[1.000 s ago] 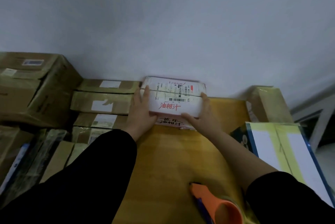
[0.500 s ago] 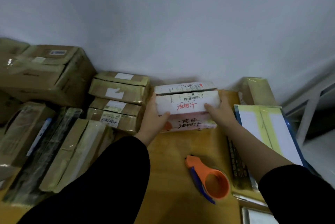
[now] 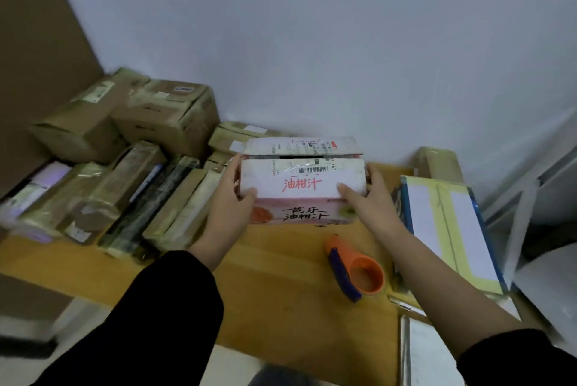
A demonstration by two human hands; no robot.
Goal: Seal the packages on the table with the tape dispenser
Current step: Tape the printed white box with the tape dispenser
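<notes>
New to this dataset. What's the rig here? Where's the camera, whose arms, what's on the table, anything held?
There is no robot here: a person works with bare hands. The only camera is a wide-angle one worn on the head, looking forward and down, so you see the wearer's own hands from above. The left hand and right hand grip the ends of a white and pink box, thumbs on top. A dark gap shows between its top flaps. On the wooden table, nearer the wearer, lies an orange tape dispenser, untouched. Taped brown parcels are piled on the left, and a flat blue-edged package lies on the right.
</notes>
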